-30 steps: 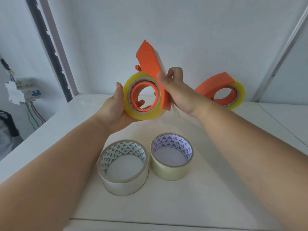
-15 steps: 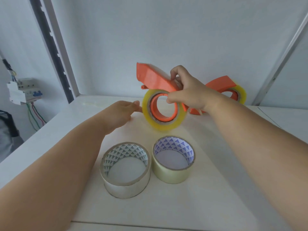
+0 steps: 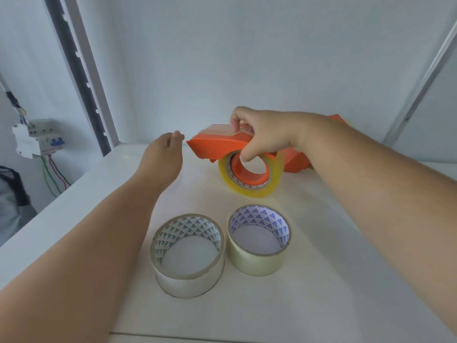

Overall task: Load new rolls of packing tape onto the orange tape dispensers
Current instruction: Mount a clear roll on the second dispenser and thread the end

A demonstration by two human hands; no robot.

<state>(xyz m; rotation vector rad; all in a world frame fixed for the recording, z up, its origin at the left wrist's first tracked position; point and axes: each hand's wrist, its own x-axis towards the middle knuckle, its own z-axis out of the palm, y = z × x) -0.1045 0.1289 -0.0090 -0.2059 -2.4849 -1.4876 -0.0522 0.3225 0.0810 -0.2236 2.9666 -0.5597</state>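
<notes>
**Loaded dispenser gripped at the middle of the frame, two rolls waiting below**

The right hand (image 3: 262, 134) closes over an orange tape dispenser (image 3: 217, 142) just right of the frame's centre, fingers curled over its top and the thumb pressing down by the hub. A yellowish roll of tape (image 3: 249, 186) sits on the dispenser's orange core, and the bottom of the roll looks to rest on the white table (image 3: 321, 280) (the contact itself is hard to judge from this angle). The dispenser's flat orange body points toward the left of the frame.

The left hand (image 3: 163, 157) hangs left of centre, near the dispenser's tip but apart from it, holding nothing; its fingers are loosely curled, with one fingertip showing at the top.

Behind the right wrist, toward the upper right, part of a second orange dispenser (image 3: 294, 160) shows, mostly hidden by the arm.

In the lower middle of the frame two loose tape rolls stand on their flat sides, just beside each other: a clear roll (image 3: 188, 273) on the left with grey triangles printed inside its core, and a pale roll (image 3: 257, 258) on the right with blue triangles inside.

At the left edge a white breaker box (image 3: 37, 139) hangs on the wall with coloured wires below it.
</notes>
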